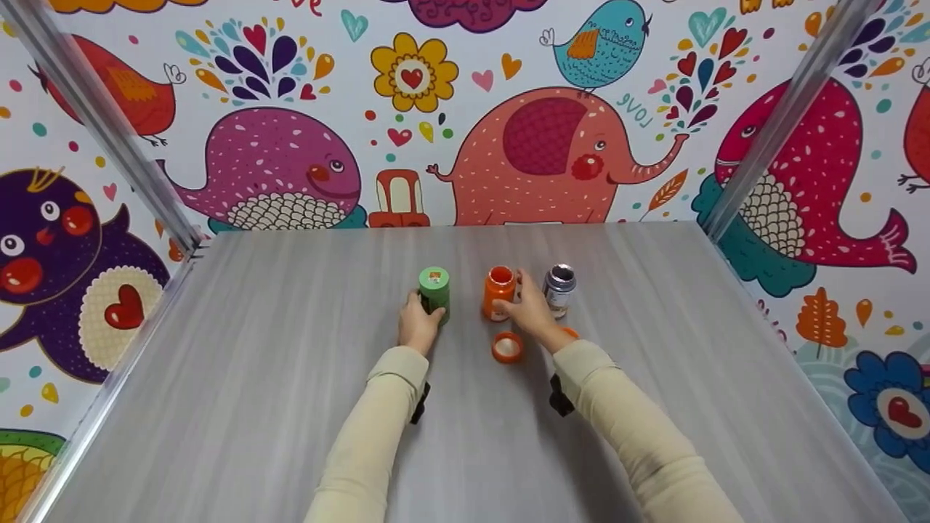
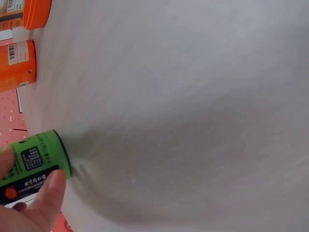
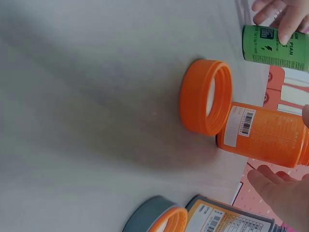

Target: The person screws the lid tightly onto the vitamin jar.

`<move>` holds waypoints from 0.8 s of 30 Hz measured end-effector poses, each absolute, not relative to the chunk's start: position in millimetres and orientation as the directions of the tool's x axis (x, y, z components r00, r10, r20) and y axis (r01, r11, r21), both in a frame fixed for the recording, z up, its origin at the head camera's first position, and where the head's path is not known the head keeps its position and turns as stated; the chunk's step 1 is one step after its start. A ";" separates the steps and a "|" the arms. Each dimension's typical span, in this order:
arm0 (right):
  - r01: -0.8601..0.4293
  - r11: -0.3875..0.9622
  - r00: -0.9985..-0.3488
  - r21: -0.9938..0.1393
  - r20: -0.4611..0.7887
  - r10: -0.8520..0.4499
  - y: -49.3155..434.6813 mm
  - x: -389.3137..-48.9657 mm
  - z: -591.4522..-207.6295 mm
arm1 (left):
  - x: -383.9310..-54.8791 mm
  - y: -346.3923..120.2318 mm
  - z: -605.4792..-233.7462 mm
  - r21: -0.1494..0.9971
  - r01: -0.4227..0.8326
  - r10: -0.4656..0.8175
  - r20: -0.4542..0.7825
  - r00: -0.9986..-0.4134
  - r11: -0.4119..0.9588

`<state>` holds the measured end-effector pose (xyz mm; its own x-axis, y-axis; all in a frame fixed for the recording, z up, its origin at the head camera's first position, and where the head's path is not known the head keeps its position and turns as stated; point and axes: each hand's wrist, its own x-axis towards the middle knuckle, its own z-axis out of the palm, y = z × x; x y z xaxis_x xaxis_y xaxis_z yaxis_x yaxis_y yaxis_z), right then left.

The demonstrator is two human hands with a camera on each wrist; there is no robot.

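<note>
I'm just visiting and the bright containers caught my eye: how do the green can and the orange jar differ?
The green can has a flat, closed top; the orange jar has an open mouth.
The green can carries a dark panel, while the orange jar shows a white label with a barcode.
Both stand upright on the table.

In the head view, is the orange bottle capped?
No, the orange bottle shows an open mouth at its top, and an orange lid lies on the table in front of it.
</note>
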<state>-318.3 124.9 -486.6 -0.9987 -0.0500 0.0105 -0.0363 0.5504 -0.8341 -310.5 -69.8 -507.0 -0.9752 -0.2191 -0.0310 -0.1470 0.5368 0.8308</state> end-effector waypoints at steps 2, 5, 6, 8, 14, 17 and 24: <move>-0.011 0.530 -0.999 -0.848 -0.007 -0.033 123.2 -320.7 -485.6 | -308.9 -70.8 -506.4 0.832 -0.143 -0.203 -0.038 -0.979 0.535; 0.030 0.501 -0.999 -0.865 -0.041 -0.011 121.0 -322.7 -484.6 | -305.3 -73.5 -505.6 0.836 -0.150 -0.196 -0.052 -0.979 0.528; 0.033 0.492 -0.999 -0.870 -0.041 -0.006 120.1 -322.9 -484.6 | -304.0 -74.7 -505.5 0.840 -0.151 -0.198 -0.053 -0.979 0.521; 0.055 0.466 -0.998 -0.883 -0.055 0.012 118.0 -323.3 -484.9 | -301.2 -77.7 -505.2 0.844 -0.159 -0.203 -0.061 -0.977 0.511; -0.002 0.425 -0.998 -0.905 0.026 0.051 118.2 -347.9 -521.8 | -293.1 -86.0 -504.6 0.852 -0.161 -0.190 -0.073 -0.979 0.499; -0.062 0.434 -0.995 -0.899 0.088 0.042 122.4 -365.8 -549.6 | -290.5 -88.3 -504.3 0.851 -0.162 -0.183 -0.079 -0.980 0.499; -0.014 0.498 -1.000 -0.867 0.020 0.008 98.4 -317.5 -488.3 | -284.9 -90.4 -505.3 0.832 -0.164 -0.180 -0.079 -0.980 0.530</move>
<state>-317.5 98.4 -488.3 -0.9998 0.0076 0.0201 -0.0136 0.4985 -0.8668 -284.9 -90.4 -505.3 -0.9805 -0.1801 -0.0791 -0.1645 0.5298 0.8320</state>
